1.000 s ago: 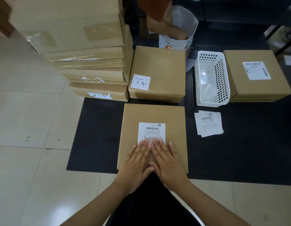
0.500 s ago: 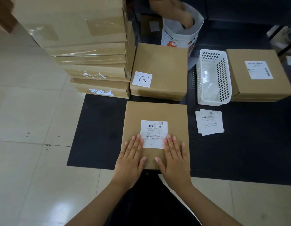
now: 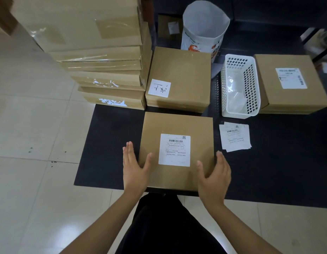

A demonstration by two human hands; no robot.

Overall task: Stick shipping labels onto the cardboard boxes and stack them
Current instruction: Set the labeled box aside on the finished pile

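Both hands, left hand and right hand, clasp the flat brown labelled cardboard box with fingers nearly straight; lifting evenly should keep it level.

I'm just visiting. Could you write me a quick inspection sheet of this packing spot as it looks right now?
Surface: black mat on pale floor tiles.
Job's things: labelled box centred on the mat; shipping label lies flat on it; loose labels beside it; another labelled box at right; tall box stack at left.
Clutter: white basket; white bag; box with handwritten note.
Hands: left hand and right hand at the box's sides, fingers straight.
Cables: nothing seen.
Surroundings: dark furniture behind.
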